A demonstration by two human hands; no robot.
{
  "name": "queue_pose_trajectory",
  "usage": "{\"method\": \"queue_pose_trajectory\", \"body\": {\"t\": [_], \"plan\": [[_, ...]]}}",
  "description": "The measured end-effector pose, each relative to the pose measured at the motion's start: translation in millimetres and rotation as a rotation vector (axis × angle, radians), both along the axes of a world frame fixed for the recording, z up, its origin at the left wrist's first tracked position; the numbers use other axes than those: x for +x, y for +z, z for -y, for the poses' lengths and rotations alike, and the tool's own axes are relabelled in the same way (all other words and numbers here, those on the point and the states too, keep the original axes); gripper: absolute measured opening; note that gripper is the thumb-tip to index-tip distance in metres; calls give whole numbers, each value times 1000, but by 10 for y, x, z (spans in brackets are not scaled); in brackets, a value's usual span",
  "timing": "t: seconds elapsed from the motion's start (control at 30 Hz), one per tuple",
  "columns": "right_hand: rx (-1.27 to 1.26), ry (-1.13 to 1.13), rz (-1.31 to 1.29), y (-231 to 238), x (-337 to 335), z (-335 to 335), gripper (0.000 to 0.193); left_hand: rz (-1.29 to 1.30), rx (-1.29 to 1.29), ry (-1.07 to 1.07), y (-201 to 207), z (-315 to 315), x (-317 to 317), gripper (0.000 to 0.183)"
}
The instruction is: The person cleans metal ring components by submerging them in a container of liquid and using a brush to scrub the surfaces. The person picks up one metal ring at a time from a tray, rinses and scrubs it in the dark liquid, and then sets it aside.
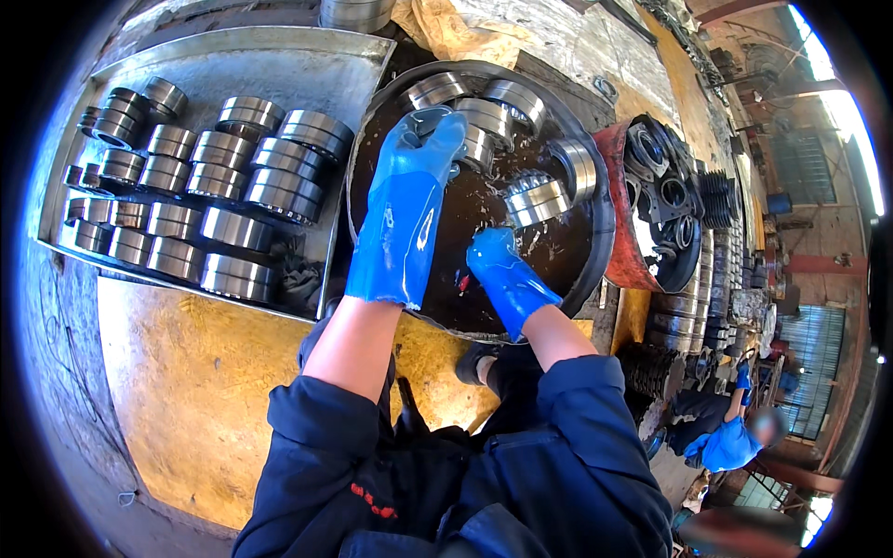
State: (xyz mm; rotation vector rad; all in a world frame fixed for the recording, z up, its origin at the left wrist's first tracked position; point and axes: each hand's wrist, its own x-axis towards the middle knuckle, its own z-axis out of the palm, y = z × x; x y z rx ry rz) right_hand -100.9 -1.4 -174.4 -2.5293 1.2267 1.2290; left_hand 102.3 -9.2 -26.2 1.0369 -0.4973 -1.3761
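Both my hands wear long blue rubber gloves and work over a round dark tub (606, 219) of brown liquid. My left hand (414, 153) is at the tub's left side, its fingers curled round a metal bearing ring (430, 120), mostly covered by the glove. Lower down, just above or in the liquid, my right hand (498, 256) is closed; what it holds, if anything, is hidden. A small red spot shows beside it. Several shiny steel roller bearings lie in the tub, the nearest bearing (537, 203) just beyond my right hand.
On the left a metal tray (251, 42) holds rows of stacked steel bearing rings (237, 228). Right of the tub stands a red bucket (614, 186) full of dark rings. Brown paper (456, 33) lies beyond. Another person (730, 445) in blue is far right.
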Motion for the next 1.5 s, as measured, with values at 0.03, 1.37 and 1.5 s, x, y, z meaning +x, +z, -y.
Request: {"method": "queue_pose_trajectory", "body": {"t": [0.03,1.37,1.5], "plan": [[2,-6,-6,-33,-21,34,29,-6,2,-6,-3,17,-47,35],[-344,-903,1581,754,-743,-58,17,1139,97,-372,-255,-61,-371,46],[-463,-430,1625,677,-561,-172,17,1506,256,-782,-130,-85,-377,72]]}}
